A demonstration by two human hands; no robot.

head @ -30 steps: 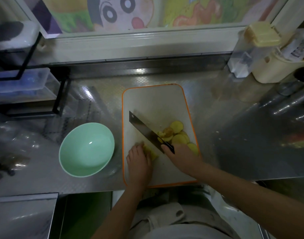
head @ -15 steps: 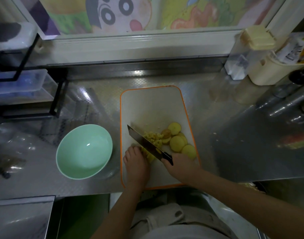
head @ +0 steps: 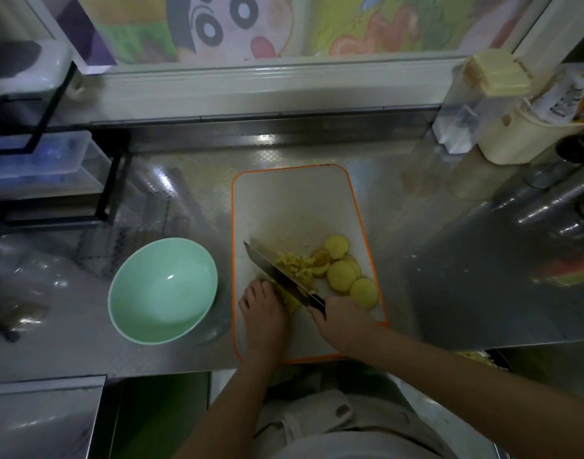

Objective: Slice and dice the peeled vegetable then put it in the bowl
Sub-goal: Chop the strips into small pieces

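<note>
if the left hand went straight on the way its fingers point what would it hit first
Most likely the knife, its blade slanted across the board just beyond the left hand, which holds down a vegetable piece. The diced pile lies behind the blade. Blade height is unclear.

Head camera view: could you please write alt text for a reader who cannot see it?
A person dices a yellow vegetable on a cutting board: right hand gripping a knife, left hand holding it. Round slices lie beside the knife; a green bowl sits left of the board.
</note>
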